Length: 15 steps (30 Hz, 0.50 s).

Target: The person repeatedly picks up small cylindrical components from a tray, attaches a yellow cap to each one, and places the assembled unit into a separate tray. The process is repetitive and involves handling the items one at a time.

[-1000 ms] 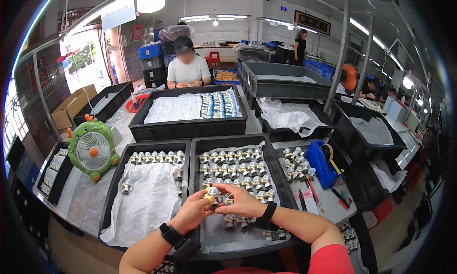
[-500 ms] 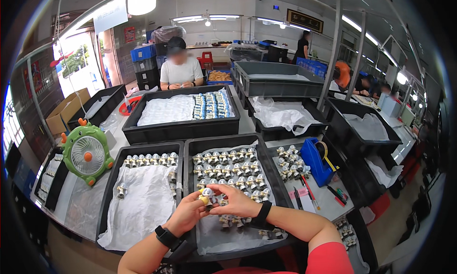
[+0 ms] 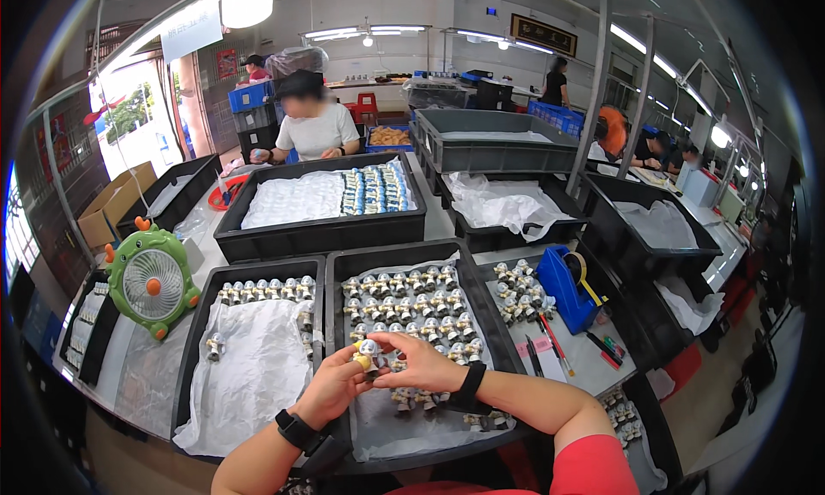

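Note:
Between my two hands, above the tray straight in front of me, is a small figurine (image 3: 370, 358) in white, yellow and grey. My left hand (image 3: 330, 383) pinches its left side, and the fingers of my right hand (image 3: 423, 363) close on it from the right. Under my hands, the black tray (image 3: 335, 280) is lined with white sheet and carries rows of similar figurines (image 3: 404, 308). To its left, a second black tray (image 3: 196, 340) has a row of figurines along its far end, a few at its right side and a lone figurine (image 3: 215, 346) near its left side.
Right of the trays are a cluster of figurines (image 3: 521, 290), a blue tape dispenser (image 3: 567, 287), pens (image 3: 554, 345) and markers (image 3: 607, 349). A green fan (image 3: 153, 280) stands left. Beyond, a large black tray (image 3: 322, 239) holds blue-and-white pieces; a co-worker (image 3: 316, 132) sits behind it.
My hands stay on the figurine with almost no movement. The co-worker across has turned their head and moved one hand out to the left. Another person has come into sight at the back left.

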### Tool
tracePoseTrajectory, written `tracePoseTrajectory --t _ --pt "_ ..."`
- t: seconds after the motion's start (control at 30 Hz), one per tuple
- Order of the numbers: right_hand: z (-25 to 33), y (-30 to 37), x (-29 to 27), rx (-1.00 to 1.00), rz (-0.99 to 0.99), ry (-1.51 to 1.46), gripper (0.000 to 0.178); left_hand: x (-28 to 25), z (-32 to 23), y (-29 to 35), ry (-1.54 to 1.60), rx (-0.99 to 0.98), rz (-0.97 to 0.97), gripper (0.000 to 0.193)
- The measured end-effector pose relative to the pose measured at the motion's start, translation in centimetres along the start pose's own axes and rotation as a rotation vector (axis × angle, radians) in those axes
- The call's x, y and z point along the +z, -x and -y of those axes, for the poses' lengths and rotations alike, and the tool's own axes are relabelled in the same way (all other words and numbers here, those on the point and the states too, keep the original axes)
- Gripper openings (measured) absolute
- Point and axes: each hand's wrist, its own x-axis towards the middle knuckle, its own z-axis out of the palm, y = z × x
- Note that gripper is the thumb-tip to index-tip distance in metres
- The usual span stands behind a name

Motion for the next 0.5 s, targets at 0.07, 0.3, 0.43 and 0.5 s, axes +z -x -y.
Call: tracePoseTrajectory --t 0.07,0.3,0.43,0.5 --pt "-0.1 -0.1 -0.1 -0.024 -0.002 0.014 0.074 0.1 -0.1 0.0 -0.008 0.006 -0.001 0.034" --pt "-0.5 -0.3 0.2 0.012 0.021 0.026 0.074 -0.4 0.2 -0.1 -0.007 0.008 0.006 0.034" --pt "0.2 -0.1 0.1 0.071 0.0 0.029 0.076 -0.6 0.7 -0.3 -0.018 -0.003 -0.022 0.033" --pt "-0.2 -0.1 0.3 0.069 -0.006 -0.002 0.076 -0.3 0.3 0.0 -0.005 -0.014 0.006 0.037"
